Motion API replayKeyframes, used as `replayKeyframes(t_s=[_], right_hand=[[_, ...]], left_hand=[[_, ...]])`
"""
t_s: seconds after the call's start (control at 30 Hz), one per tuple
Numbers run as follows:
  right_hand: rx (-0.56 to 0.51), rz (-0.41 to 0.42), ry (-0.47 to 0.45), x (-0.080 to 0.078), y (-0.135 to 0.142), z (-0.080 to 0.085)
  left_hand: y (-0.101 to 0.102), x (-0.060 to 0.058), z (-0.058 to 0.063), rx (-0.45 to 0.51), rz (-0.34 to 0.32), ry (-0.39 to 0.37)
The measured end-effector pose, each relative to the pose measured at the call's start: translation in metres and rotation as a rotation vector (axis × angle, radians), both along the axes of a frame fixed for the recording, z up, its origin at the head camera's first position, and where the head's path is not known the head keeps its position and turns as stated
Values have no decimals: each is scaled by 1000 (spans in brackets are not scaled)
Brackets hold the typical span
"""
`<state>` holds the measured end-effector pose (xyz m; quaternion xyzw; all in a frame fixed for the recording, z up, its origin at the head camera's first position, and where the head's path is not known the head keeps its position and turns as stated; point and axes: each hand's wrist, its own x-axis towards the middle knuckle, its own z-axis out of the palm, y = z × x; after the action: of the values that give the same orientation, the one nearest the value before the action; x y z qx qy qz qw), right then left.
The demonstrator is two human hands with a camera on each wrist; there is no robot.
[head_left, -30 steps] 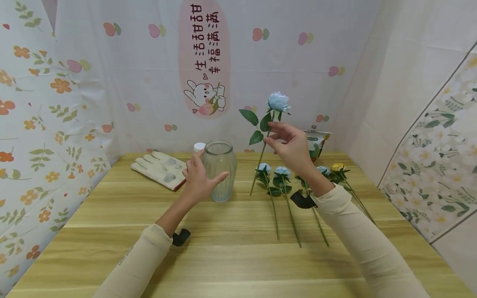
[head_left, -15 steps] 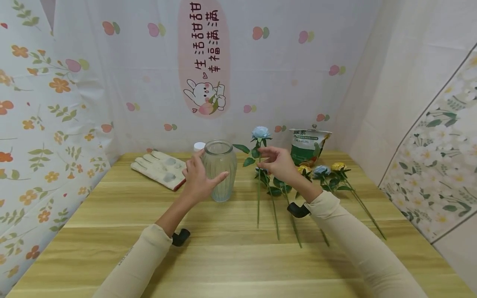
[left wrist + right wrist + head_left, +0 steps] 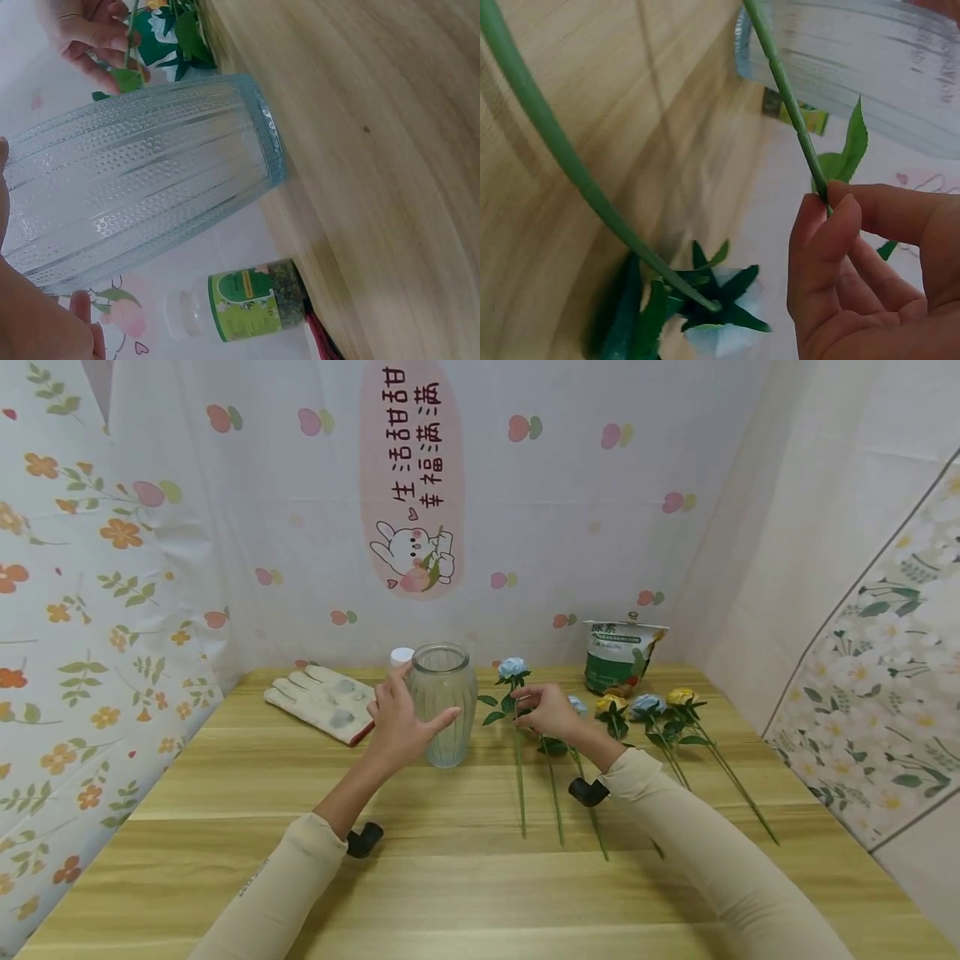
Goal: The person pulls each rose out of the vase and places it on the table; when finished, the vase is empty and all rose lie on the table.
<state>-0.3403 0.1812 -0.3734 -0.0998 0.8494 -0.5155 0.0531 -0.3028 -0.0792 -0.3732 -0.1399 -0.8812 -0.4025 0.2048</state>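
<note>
A clear ribbed glass vase [image 3: 448, 710] stands upright on the table, its mouth facing up. My left hand [image 3: 399, 714] holds it from the left side, with the thumb spread across its front; the left wrist view shows the vase [image 3: 150, 172] up close. Right of the vase, my right hand [image 3: 551, 712] pinches the stem of a light-blue artificial rose [image 3: 513, 667]. The rose stands roughly upright, bloom up, its leaves towards the vase. In the right wrist view, thumb and fingertips meet on the green stem [image 3: 791, 109]. Its lower end hangs near the tabletop; whether it touches cannot be told.
More blue and yellow roses [image 3: 613, 703] lie in a row at the right, partly behind my right arm. Behind them stands a green-and-white bag [image 3: 618, 660]. A work glove [image 3: 322, 700] lies at the left, and a white-capped jar [image 3: 255, 300] stands behind the vase.
My right hand has come down and slightly left with the blue rose, whose stem has swung from slanted to nearly upright. The left hand and vase have stayed in place.
</note>
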Motion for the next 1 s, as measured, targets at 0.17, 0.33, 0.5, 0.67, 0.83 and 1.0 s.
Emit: replayKeyframes(t_s=[0.17,0.33,0.5,0.67,0.83,1.0], right_hand=[[84,-5,-35,-7,-3,-11],[138,30,-90,-10,-7,-22],[150,61,-100,-14,-5,-25],[150,37,-76,-11,2,-21],[124,52,68,1,5,-5],[100,71,311,16,7,16]], left_hand=[[-1,0,-1,16,-2,4],[-2,2,-4,19,0,6],[2,1,-3,22,-3,21],[7,5,1,23,-33,-36],[6,8,2,23,-62,-49],[5,9,1,93,-77,207]])
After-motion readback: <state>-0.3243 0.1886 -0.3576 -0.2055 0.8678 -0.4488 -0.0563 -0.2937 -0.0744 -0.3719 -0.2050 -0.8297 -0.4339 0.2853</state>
